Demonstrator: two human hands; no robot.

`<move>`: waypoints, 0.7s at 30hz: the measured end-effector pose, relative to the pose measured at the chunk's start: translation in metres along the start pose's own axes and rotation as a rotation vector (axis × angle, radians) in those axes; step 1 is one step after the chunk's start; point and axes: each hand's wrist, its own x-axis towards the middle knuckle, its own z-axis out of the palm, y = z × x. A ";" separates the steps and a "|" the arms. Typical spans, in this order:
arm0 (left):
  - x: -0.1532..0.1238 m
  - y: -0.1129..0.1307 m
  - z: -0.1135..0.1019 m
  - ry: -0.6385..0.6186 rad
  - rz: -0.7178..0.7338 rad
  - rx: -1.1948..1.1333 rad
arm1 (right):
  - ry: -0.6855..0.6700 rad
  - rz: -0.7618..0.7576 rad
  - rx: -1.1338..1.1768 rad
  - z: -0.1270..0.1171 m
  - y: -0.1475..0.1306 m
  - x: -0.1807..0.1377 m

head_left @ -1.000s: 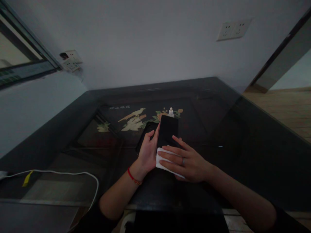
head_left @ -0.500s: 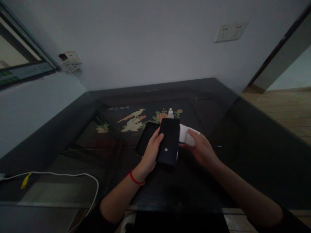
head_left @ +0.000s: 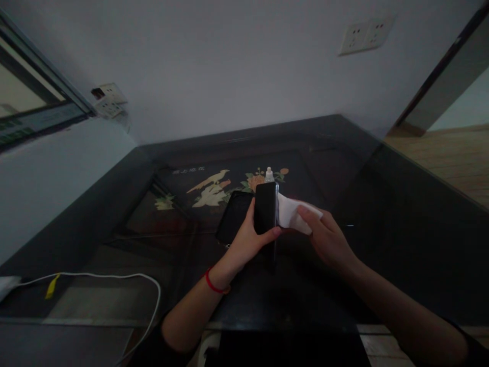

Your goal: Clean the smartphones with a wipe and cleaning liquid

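My left hand (head_left: 248,237) grips a black smartphone (head_left: 265,206) above the table, its thumb laid across the lower part of the phone. The phone is turned so that its right side edge shows. My right hand (head_left: 324,234) pinches a folded white tissue (head_left: 294,213), which touches the phone's right edge. Just left of the phone, a black phone case (head_left: 232,216) lies on the table, partly covered by my left hand. Behind the phone's top stands a small clear bottle with a white cap (head_left: 269,174), its lower part hidden.
The dark glossy table (head_left: 324,153) carries a bird-and-flower picture (head_left: 209,196). A white cable (head_left: 114,275) with a yellow tag (head_left: 52,287) runs along the left front. Wall sockets (head_left: 365,35) are at the upper right, and more sockets (head_left: 110,99) at the left.
The phone has turned in my left hand, so its side edge now faces me more. My left thumb has shifted right across it. The tissue has stayed at its right edge.
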 end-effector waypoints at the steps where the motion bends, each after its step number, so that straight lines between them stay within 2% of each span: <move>1: -0.001 0.001 0.000 0.001 -0.025 -0.037 | -0.035 -0.028 -0.035 0.000 -0.002 -0.001; 4: -0.006 0.004 0.000 -0.017 -0.158 -0.245 | -0.116 -0.098 -0.115 0.000 -0.005 -0.003; 6: -0.009 0.006 -0.001 -0.058 -0.277 -0.453 | -0.091 -0.126 -0.121 -0.001 -0.004 -0.002; 9: -0.011 0.010 -0.002 -0.132 -0.390 -0.755 | 0.105 -0.217 -0.095 -0.004 -0.003 0.002; 12: -0.012 0.014 -0.002 -0.191 -0.425 -0.901 | 0.238 -0.352 -0.148 -0.007 -0.004 0.006; 14: -0.011 0.016 0.000 -0.224 -0.440 -0.919 | 0.212 -0.423 -0.292 -0.008 -0.005 0.007; 19: -0.014 0.013 0.006 -0.304 -0.493 -0.961 | -0.044 -0.643 -0.695 -0.009 -0.001 0.007; 21: -0.016 0.010 0.010 -0.324 -0.521 -0.966 | -0.091 -0.738 -0.818 -0.008 0.002 0.007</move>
